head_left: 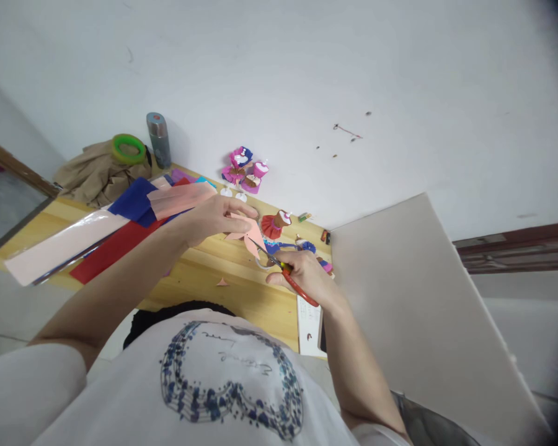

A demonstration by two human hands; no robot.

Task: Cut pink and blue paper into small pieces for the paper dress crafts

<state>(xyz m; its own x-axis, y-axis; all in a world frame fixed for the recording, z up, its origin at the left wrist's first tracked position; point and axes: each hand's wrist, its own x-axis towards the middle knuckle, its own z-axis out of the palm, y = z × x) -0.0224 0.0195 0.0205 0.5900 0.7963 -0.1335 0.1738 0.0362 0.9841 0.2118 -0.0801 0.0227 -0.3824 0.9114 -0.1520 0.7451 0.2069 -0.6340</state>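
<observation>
White wall (260,74) fills the back of my head feed; a pale panel (400,285) stands at the right end of the wooden table (270,313). Person's white printed shirt (232,384) takes up the bottom.

Table, left side: a beige cloth heap (84,176) with a green ring (116,148) on top, a grey can (159,139) upright just beside it, then overlapping blue, red and pale pink sheets (121,248) towards the middle. Small frilled magenta figures (244,170) sit by the wall, a red-skirted one (273,225) nearer the right hand.

Left hand (221,217) holds a pink cut piece (254,238) above the table, mid-frame — I read thumb and fingers as pinching its left side, index stretched along the top. Right hand (309,272) has red-handled scissors (301,290), fingers curled round the handles; can't tell which finger sits in which loop. Blades meet the pink piece at its lower right — cut depth unclear from here. Smallest item: a pink scrap (222,282) on the bare wood near the front edge.
</observation>
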